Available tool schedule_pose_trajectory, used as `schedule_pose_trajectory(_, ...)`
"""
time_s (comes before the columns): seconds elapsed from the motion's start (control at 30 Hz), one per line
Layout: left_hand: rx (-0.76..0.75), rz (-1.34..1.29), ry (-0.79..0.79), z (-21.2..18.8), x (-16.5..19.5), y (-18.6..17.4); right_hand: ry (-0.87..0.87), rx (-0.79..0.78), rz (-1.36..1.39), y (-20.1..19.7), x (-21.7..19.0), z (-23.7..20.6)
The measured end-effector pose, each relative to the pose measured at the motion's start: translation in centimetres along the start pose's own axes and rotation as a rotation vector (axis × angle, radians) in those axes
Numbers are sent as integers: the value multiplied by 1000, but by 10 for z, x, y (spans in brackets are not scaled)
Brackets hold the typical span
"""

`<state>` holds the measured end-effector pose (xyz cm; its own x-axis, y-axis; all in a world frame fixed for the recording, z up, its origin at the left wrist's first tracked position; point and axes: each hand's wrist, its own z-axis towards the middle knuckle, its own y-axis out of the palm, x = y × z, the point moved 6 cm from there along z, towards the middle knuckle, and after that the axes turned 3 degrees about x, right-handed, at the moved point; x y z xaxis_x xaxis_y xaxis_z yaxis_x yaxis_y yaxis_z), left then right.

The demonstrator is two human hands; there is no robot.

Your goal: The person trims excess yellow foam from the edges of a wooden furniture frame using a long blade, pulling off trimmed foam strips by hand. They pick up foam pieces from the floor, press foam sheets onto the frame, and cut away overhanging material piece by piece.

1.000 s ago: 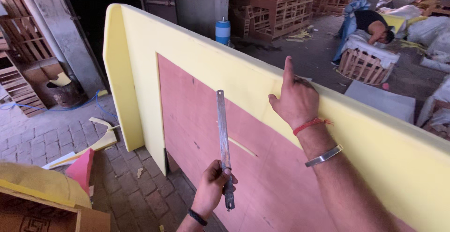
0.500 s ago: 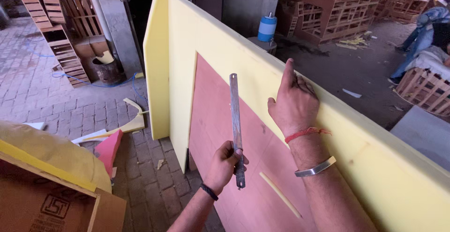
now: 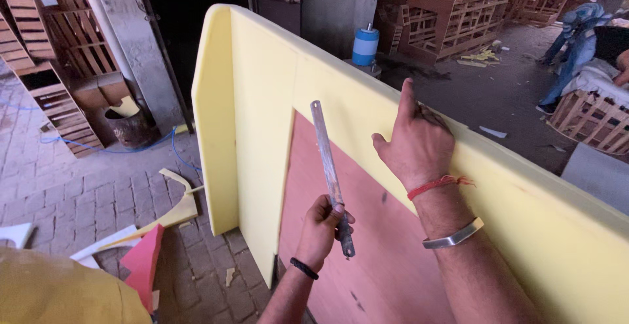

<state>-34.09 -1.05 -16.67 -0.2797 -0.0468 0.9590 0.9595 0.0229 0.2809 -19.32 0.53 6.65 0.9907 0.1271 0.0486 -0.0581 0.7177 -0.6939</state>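
Metal blade [image 3: 329,170] — left hand [image 3: 321,229] fisted round it, upright | right hand [image 3: 416,144] spread flat on yellow foam panel [image 3: 262,101]

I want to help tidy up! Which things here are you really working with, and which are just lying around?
In use:
- left hand gripping metal blade
- right hand on yellow foam
- reddish board

Lying about:
- foam scraps
- rusty bucket
- blue canister
- wooden crates

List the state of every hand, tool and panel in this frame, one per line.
left hand: closed around the blade's lower end
metal blade: held upright, tip against the foam
right hand: open, resting on the foam's top edge
yellow foam sheet: standing on edge, wrapped around the board
reddish board: upright, face partly uncovered
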Motion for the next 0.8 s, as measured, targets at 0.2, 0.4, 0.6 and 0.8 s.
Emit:
schedule_pose_trajectory(0.2, -44, -80, -20, 71, 23, -35, -17, 91, -23, 39, -42, 44)
schedule_pose_trajectory(0.4, 34, -49, -49, 112, 34, -74, -15, -2, 8, 90, -75, 95)
schedule_pose_trajectory(0.6, 81, -42, -88, 140, 41, -110, -123, 51, 42, 118, -113, 136)
schedule_pose_trajectory(0.8, 28, -32, -23, 199, 40, -165, -46, -114, 18, 166, -152, 165)
